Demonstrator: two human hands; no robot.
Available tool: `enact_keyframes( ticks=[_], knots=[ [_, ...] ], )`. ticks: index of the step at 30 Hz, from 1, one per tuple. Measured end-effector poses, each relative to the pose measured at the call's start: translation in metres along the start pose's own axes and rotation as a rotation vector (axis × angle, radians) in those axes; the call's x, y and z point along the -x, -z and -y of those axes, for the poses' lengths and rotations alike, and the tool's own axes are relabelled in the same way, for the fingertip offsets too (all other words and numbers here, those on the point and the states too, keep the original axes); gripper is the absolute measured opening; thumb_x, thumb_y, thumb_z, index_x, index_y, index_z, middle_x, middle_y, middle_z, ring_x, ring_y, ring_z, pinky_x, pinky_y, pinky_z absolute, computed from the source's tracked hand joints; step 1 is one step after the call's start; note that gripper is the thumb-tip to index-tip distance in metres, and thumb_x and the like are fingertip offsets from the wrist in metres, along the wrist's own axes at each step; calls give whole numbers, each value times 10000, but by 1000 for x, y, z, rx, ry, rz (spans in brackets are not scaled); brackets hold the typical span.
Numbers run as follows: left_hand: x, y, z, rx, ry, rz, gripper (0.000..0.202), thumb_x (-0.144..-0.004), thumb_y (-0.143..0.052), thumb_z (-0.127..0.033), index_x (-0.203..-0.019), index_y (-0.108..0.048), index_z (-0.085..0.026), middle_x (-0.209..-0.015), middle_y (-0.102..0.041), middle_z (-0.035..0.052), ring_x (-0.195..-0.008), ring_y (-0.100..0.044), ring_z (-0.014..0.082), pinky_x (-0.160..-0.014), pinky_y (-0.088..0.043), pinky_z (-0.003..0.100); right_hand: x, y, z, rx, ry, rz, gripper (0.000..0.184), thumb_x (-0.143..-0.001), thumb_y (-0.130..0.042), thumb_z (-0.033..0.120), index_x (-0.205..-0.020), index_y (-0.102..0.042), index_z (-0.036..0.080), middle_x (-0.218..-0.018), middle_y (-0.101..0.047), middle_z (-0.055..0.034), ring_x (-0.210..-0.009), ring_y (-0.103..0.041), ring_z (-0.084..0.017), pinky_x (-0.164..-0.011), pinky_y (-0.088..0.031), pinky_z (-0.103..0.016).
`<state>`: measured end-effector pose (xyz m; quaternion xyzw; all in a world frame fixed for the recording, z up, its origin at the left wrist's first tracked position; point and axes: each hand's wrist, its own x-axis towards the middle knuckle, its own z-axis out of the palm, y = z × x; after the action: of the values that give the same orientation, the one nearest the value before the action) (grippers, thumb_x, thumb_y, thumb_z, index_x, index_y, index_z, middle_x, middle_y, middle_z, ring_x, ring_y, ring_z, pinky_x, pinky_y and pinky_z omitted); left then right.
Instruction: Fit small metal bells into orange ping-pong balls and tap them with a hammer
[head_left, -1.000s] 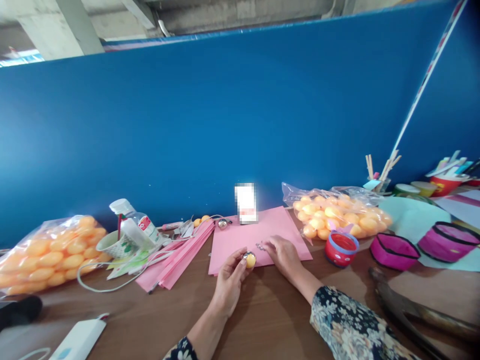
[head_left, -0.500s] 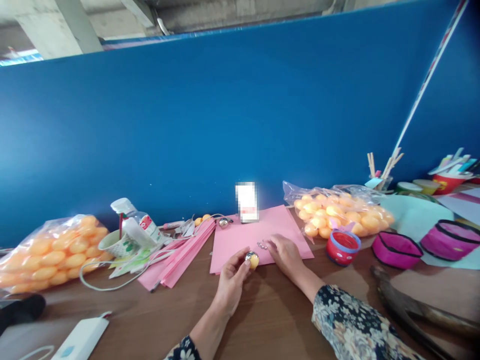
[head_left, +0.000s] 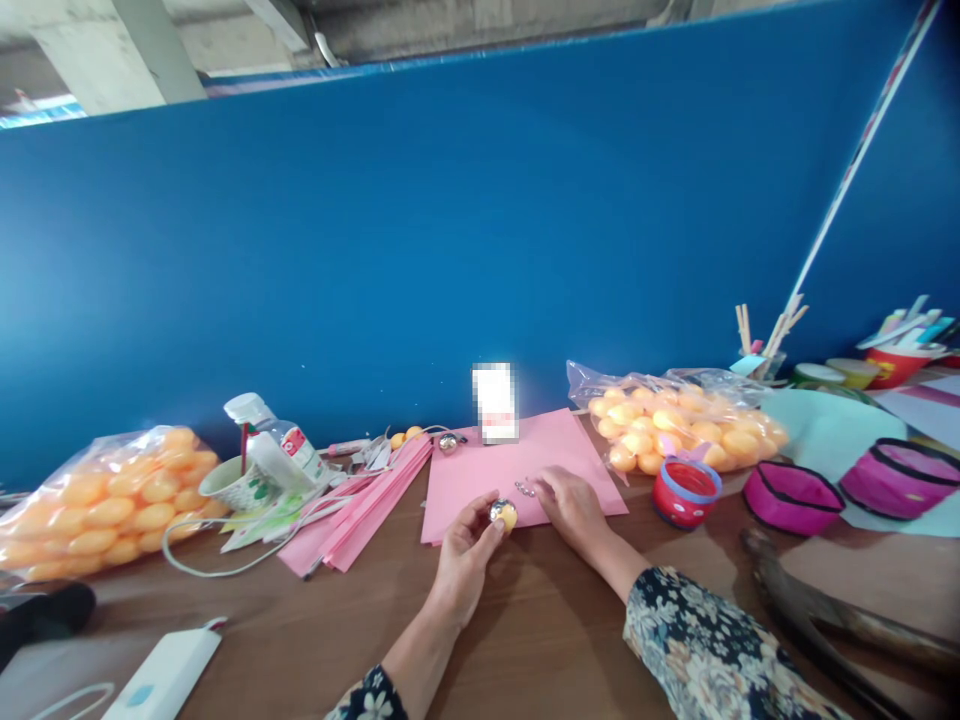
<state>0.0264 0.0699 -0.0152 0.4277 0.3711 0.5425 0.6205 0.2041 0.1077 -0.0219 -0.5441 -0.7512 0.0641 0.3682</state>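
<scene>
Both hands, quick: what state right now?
Left hand: closed, holding a round silver-and-yellow piece between thumb and fingers.
Right hand: fingertips at small silvery pieces; cannot tell whether it grips them.

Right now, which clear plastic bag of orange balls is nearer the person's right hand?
The clear bag of orange balls behind the red, blue-rimmed cup, beyond the right hand; the other bag lies far left, past the left hand.

You face a blue partition (head_left: pixel 420 220) with a pale strip (head_left: pixel 865 150) slanting down its right side; above its top shows a grey pillar (head_left: pixel 97 65), and your worktop (head_left: pixel 555 650) is brown.
</scene>
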Motion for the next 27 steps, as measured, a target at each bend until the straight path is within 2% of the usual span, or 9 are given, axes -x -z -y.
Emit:
enact_keyframes(
  ticks=[10,19,27],
  knots=[
    [0,-1,0,19,8,-12,433,-649,-701,-279,-1059,-601,-178,-957,-644,75,-834,-598,149,-796,-465,286,0,2,2,-17,5,-7,187,-835,-413,210,-846,-598,188,-836,-646,-47,-779,-595,-170,-712,-427,-260],
    [0,0,0,1,12,-21,459,-667,-687,-265,-1104,-573,-182,-994,-635,79,-856,-588,146,-798,-460,276,-1,3,5,-29,-29,-7,196,-843,-383,209,-866,-577,185,-845,-652,-53,-781,-597,-171,-701,-427,-255],
    [2,-1,-2,5,17,-11,426,-669,-686,-272,-1074,-593,-180,-965,-642,65,-834,-583,133,-783,-453,252,-1,3,5,-3,-33,8,204,-853,-381,230,-853,-580,187,-843,-647,-53,-790,-589,-178,-713,-420,-262]
  ],
)
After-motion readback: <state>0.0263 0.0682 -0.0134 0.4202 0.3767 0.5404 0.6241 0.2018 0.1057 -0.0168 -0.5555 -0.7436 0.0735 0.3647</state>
